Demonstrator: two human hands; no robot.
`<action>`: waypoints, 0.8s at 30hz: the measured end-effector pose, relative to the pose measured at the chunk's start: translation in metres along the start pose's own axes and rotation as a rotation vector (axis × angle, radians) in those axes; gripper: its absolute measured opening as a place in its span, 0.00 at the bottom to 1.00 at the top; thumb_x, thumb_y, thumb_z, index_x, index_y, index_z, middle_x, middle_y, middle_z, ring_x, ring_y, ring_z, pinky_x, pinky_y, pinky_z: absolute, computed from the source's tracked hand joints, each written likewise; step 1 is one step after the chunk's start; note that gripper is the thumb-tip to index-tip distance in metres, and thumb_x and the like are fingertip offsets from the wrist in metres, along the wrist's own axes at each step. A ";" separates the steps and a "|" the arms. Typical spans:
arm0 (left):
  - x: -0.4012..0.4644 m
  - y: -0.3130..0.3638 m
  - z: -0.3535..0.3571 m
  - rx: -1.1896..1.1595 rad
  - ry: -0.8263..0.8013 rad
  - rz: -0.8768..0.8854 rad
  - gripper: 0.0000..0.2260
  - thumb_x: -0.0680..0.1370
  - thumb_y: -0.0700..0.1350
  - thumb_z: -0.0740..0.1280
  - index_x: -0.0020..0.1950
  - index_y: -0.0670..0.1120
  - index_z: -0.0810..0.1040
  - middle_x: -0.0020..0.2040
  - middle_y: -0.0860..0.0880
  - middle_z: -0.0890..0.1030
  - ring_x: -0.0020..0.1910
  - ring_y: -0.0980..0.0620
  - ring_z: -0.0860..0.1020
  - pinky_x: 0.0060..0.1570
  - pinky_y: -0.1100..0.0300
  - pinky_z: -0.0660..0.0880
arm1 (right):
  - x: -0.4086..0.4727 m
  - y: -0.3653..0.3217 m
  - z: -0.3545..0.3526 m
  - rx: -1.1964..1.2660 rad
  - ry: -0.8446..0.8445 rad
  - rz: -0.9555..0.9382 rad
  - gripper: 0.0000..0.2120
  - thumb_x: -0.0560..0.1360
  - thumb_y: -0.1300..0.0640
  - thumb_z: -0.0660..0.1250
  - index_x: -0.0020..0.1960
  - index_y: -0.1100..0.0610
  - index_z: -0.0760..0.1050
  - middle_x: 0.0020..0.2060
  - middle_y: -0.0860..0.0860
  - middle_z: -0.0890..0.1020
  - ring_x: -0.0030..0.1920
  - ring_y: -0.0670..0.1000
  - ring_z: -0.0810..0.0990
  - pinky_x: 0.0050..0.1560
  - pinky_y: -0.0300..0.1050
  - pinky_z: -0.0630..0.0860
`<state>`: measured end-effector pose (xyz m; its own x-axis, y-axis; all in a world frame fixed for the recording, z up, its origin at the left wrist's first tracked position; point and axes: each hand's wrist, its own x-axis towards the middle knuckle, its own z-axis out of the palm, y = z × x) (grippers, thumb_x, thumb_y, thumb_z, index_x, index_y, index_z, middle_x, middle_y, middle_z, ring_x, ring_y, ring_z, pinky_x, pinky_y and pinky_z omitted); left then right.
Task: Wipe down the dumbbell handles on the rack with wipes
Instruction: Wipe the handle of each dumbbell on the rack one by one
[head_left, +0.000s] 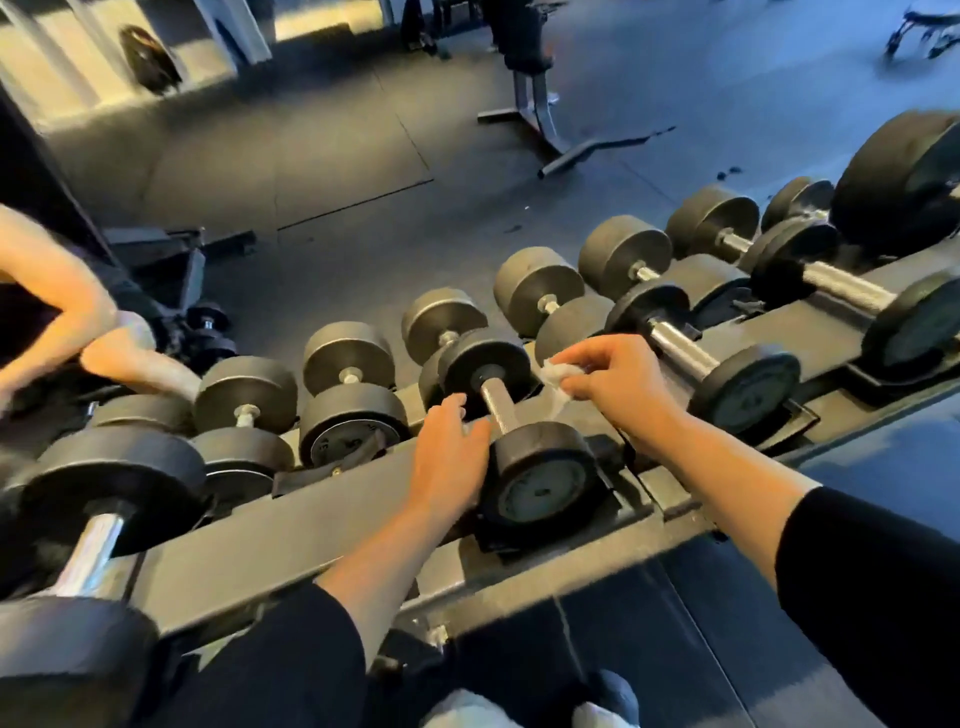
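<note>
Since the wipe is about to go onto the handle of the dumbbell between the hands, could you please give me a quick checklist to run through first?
1. Wipe in hand: ok, the right hand pinches it.
2. Handle exposed: ok, nothing wraps the bar.
3. Dumbbell seated: ok, its near head sits in the rack cradle.
4. Steadying hand placed: ok, the left hand rests against the near head, fingers straight.
5. Wipe touching the handle: not ok, it sits right of the bar.
6. Wipe moist enough: cannot tell.

Right hand (613, 382) pinching wipe (558, 375)
</note>
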<state>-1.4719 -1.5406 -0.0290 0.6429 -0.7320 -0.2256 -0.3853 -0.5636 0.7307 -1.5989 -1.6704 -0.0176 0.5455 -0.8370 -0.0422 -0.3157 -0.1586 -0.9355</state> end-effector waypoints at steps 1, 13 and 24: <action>0.000 0.000 0.002 -0.006 0.017 -0.016 0.21 0.81 0.46 0.59 0.74 0.46 0.63 0.71 0.47 0.68 0.69 0.49 0.67 0.64 0.55 0.65 | 0.006 0.004 0.003 0.001 -0.031 0.007 0.10 0.70 0.67 0.70 0.46 0.53 0.82 0.40 0.45 0.81 0.43 0.42 0.79 0.40 0.31 0.75; 0.032 0.004 0.031 -0.016 0.103 -0.031 0.20 0.82 0.50 0.57 0.74 0.49 0.63 0.69 0.49 0.69 0.66 0.51 0.68 0.60 0.59 0.65 | 0.039 0.031 0.035 -0.188 -0.137 0.061 0.08 0.72 0.61 0.72 0.51 0.56 0.82 0.46 0.50 0.83 0.44 0.44 0.78 0.41 0.31 0.71; 0.032 -0.010 0.036 -0.248 0.123 -0.117 0.20 0.81 0.45 0.57 0.73 0.52 0.65 0.68 0.51 0.70 0.67 0.54 0.67 0.68 0.49 0.66 | 0.070 0.054 0.066 -0.100 -0.171 0.084 0.09 0.72 0.63 0.71 0.51 0.55 0.82 0.43 0.48 0.82 0.44 0.49 0.82 0.47 0.52 0.82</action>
<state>-1.4713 -1.5720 -0.0669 0.7549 -0.6067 -0.2490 -0.1397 -0.5198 0.8428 -1.5264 -1.7033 -0.0943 0.6352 -0.7499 -0.1851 -0.4360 -0.1504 -0.8873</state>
